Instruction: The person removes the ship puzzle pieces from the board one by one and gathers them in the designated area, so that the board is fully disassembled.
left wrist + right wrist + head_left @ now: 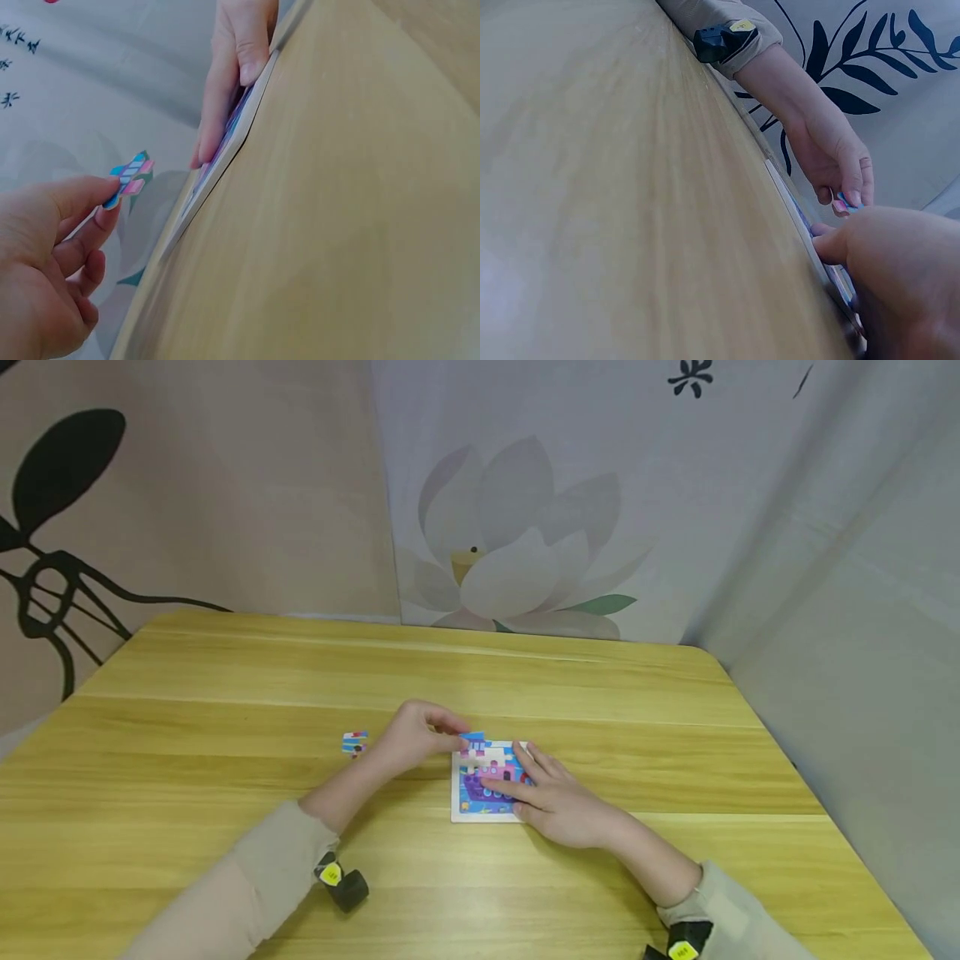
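Between thumb and forefinger my left hand [417, 737] pinches a blue and pink jigsaw piece [132, 178], held above the upper left of a jigsaw puzzle [480, 792]. The puzzle sits in a white-bordered tray [454, 802] flat on the table. Its picture is purple, pink and blue, and a pale bare patch shows near the top. My right hand [564, 803] rests spread on the tray's right side, fingers straight across the picture and covering part of it.
Several loose jigsaw pieces [355, 742] lie left of the tray, near my left forearm. The wooden table [225, 718] runs back to a curtain [525, 527] printed with a flower. Each wrist carries a small black camera [349, 891].
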`<state>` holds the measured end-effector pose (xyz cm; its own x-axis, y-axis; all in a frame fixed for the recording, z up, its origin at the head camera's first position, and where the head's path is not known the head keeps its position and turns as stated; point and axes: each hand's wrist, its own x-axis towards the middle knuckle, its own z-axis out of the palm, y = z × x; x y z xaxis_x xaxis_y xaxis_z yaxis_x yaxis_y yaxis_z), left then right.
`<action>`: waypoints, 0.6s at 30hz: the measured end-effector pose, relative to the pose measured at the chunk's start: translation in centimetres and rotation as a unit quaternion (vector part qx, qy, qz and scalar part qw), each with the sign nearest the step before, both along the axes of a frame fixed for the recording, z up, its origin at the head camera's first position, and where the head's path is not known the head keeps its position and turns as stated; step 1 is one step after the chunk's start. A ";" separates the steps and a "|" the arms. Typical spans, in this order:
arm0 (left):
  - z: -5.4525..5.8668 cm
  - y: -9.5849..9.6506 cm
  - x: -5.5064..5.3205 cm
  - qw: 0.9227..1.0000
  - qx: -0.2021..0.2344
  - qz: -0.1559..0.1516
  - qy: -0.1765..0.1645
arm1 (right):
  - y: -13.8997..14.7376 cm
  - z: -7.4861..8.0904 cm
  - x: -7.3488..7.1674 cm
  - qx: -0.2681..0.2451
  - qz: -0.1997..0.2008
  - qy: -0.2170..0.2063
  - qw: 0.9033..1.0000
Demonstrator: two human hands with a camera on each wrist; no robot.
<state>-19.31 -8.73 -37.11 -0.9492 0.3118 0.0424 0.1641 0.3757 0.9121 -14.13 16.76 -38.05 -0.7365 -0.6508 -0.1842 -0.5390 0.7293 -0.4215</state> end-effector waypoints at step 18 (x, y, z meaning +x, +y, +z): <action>0.2 -4.9 -0.3 1.000 -0.005 -0.014 0.007 | 0.1 -0.3 0.1 -0.005 0.003 0.010 1.000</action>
<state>-19.59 -13.62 -36.89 -0.9396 0.3381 0.0531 0.1881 0.3804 0.9055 -14.00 16.88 -38.30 -0.7363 -0.6567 -0.1631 -0.5511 0.7219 -0.4185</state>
